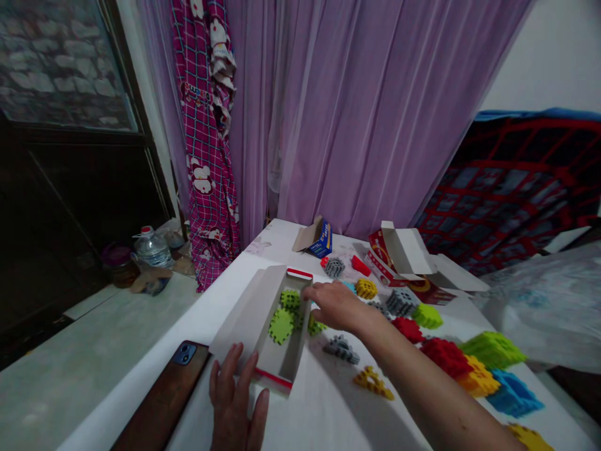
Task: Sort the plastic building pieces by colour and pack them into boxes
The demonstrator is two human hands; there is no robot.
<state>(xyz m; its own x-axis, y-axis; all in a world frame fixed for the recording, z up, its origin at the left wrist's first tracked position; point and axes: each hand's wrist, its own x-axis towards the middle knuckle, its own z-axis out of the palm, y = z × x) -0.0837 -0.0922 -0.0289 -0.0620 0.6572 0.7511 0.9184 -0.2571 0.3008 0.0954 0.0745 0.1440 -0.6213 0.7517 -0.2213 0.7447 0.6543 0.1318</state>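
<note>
Beyond the right hand, the blue carton shows illegible print.

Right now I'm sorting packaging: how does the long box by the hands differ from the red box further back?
The long box lies opened along its length, green pieces inside; the red box has end flaps up, its inside hidden. The left hand rests on the long box, the right hand at its rim; no hand touches the red box. Both are cardboard, white inside.
</note>
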